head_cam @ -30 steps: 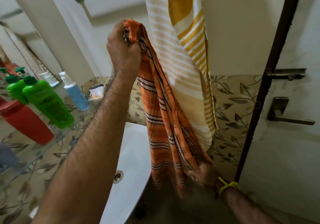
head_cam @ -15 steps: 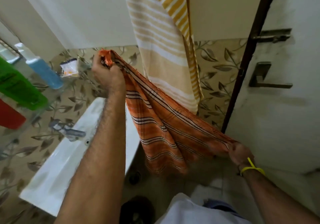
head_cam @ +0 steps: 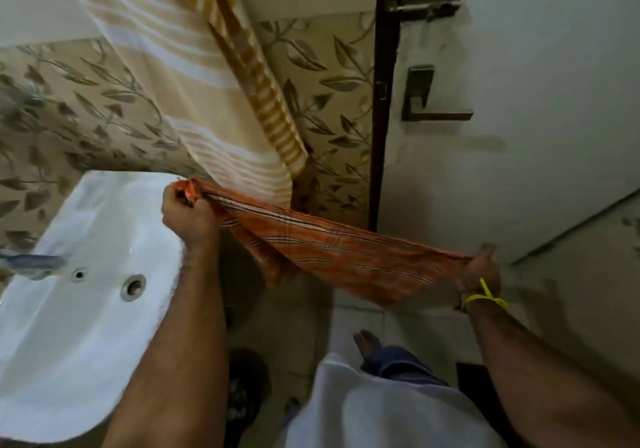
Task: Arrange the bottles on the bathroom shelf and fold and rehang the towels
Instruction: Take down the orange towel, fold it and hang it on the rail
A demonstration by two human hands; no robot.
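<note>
Orange towel: the orange striped towel [head_cam: 339,253] is stretched nearly level between the two hands, running from about 10 o'clock to 3 o'clock of the view's centre; its lower edge sags in loose folds in the middle.
Left hand: the left hand [head_cam: 188,214] is closed into a fist round one bunched end of the orange towel, above the right rim of the sink.
Right hand: the right hand [head_cam: 479,273] grips the other bunched end, fingers curled round the cloth; a yellow thread [head_cam: 485,297] is tied at its wrist.
Yellow towel: a yellow and white striped towel [head_cam: 194,77] hangs at 12 o'clock against the leaf-patterned wall tiles [head_cam: 69,108]; its lower edge ends just behind the orange towel's left end.
Sink: the white sink [head_cam: 79,326] fills the 8 o'clock area, with a blurred tap [head_cam: 31,264] at its left edge.
Door: the door [head_cam: 536,136] stands at 2 o'clock, with a lever handle [head_cam: 433,101] and a bolt [head_cam: 429,1] above it.
Floor: a bare foot [head_cam: 367,342] stands on the tiled floor at 5 o'clock.
</note>
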